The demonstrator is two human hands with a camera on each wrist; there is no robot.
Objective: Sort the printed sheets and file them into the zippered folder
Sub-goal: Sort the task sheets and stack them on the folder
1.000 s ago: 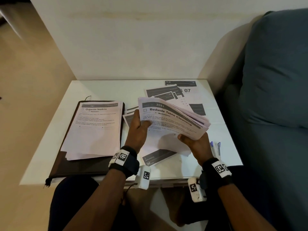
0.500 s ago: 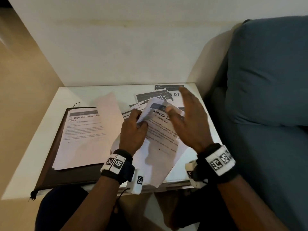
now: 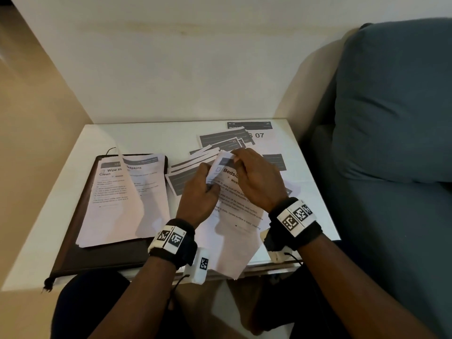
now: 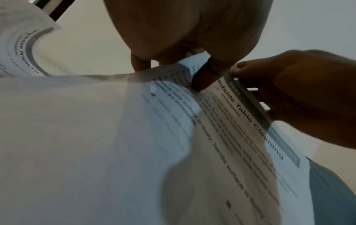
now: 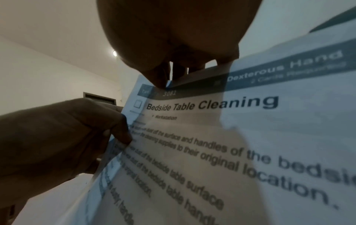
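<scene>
While most of the page is covered by knuckles in the head view, the wrist cams show the top sheet of the held stack (image 3: 234,216) reads "Bedside Table Cleaning". The left hand (image 3: 199,194) has its thumb and fingers clamped on the stack's left edge, and the right hand (image 3: 256,178) pinches the header strip along the top edge with its fingertips (image 5: 159,79). How many sheets are in that stack I can't tell, and its body text is blurry. At about 9 o'clock from the hands, the zippered folder (image 3: 80,258) lies open on the white table (image 3: 146,138) with a pile of sheets (image 3: 122,211) on it; one loose sheet (image 3: 132,189) over the pile is motion-smeared. Loose slips (image 3: 227,140) sit at 12 o'clock, half hidden. A blue cushion (image 3: 396,113) is cut off at 3 o'clock.
</scene>
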